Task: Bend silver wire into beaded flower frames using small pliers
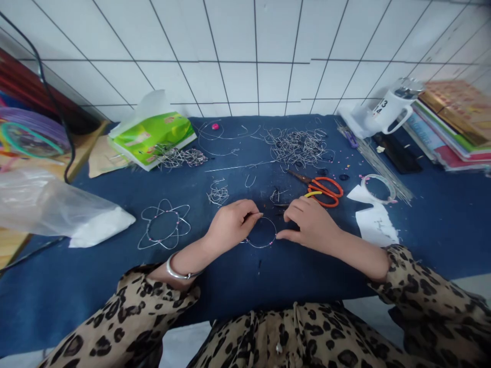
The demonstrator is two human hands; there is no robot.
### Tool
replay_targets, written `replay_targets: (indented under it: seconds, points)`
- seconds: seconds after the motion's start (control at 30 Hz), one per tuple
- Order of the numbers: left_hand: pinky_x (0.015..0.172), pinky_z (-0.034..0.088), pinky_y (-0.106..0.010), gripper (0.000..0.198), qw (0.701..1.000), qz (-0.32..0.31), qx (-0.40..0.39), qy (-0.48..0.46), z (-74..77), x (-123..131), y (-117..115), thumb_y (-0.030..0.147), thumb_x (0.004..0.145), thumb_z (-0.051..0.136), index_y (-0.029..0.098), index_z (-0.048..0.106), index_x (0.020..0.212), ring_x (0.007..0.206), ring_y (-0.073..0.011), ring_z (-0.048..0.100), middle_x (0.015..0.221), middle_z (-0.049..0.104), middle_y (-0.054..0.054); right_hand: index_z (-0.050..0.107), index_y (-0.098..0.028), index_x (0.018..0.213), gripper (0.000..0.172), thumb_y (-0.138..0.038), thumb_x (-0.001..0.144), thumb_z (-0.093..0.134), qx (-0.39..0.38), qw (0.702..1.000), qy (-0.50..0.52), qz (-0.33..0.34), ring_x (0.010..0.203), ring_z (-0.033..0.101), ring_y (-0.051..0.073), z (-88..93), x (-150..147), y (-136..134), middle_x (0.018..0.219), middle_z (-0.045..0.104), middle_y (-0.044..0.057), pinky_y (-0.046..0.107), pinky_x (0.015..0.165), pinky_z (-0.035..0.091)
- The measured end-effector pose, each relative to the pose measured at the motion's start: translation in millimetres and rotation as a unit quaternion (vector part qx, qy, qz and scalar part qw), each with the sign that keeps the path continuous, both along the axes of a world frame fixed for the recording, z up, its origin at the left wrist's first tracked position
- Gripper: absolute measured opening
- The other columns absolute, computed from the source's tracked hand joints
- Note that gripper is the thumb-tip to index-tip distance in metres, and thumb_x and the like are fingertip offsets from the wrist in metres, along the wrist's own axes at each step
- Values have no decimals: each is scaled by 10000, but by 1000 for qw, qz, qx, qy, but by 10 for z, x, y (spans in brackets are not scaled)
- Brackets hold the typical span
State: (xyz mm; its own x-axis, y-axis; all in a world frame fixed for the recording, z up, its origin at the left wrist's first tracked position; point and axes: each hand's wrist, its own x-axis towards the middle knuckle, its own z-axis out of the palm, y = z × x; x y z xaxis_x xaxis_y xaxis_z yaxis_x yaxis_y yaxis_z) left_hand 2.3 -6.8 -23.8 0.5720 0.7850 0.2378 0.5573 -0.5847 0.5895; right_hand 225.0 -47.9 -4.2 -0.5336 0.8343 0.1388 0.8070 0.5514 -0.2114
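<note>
My left hand [235, 221] pinches the upper left of a thin wire ring [262, 247] between thumb and forefinger. Small pink beads are strung along this ring, which sits just above or on the blue cloth. At its right side is my right hand [312, 225], thumb and fingers apart; the thumb tip is close to the ring, and whether it touches cannot be made out. Left of my hands lies a flower-shaped wire piece [178, 223] with looped petals around a beaded ring. Beyond my right hand are orange-handled scissors [326, 191] and a yellow-handled tool [313, 194], partly hidden.
Tangled bent wires [299, 145] lie toward the tiled wall, with a smaller wire heap [218, 193] nearer. A green tissue pack [153, 135] and a plastic bag [57, 204] are leftward. Rightward are a white mug [387, 112], stacked books [456, 122], straight wires [383, 168] and a clear coil [378, 188].
</note>
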Motion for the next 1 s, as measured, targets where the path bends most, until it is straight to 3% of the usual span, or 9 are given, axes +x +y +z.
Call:
replay_targets:
  seconds: [0.1,0.27,0.4,0.53,1.0]
  points:
    - [623,426,-252,98,1000,2,-5,7,2,2,1,200,840,516,170,573,766,667,-130,539,722,582,-8,556,-164,795,464,-624,761,503,5,1000,-8,12,796,439,192,-15,-12,15,796,535,49,316,740,319]
    - [623,419,-247,99,1000,0,-4,3,21,5,-3,190,837,515,168,572,759,685,-134,544,726,585,-10,556,-157,761,331,-476,835,513,36,999,-9,-40,771,454,177,23,18,56,774,549,50,304,734,326]
    - [611,403,-235,110,1000,9,-9,2,43,12,-18,196,836,514,170,568,745,681,-129,538,712,580,-3,572,-166,713,314,-413,876,467,-26,998,15,-49,757,508,152,54,-19,-52,738,581,30,266,693,340]
    - [578,370,-222,135,999,42,-12,5,52,31,-40,204,829,516,172,555,703,622,-111,512,655,558,17,595,-179,676,408,-500,866,431,-99,995,-1,-28,699,545,145,35,-140,-194,683,605,19,256,627,333]
    - [545,327,-211,155,992,117,-33,26,36,61,-121,228,800,536,178,529,653,580,-99,475,620,540,33,620,-213,682,201,-366,794,554,-116,985,31,-125,688,580,145,-73,-340,-209,698,644,-10,255,576,318]
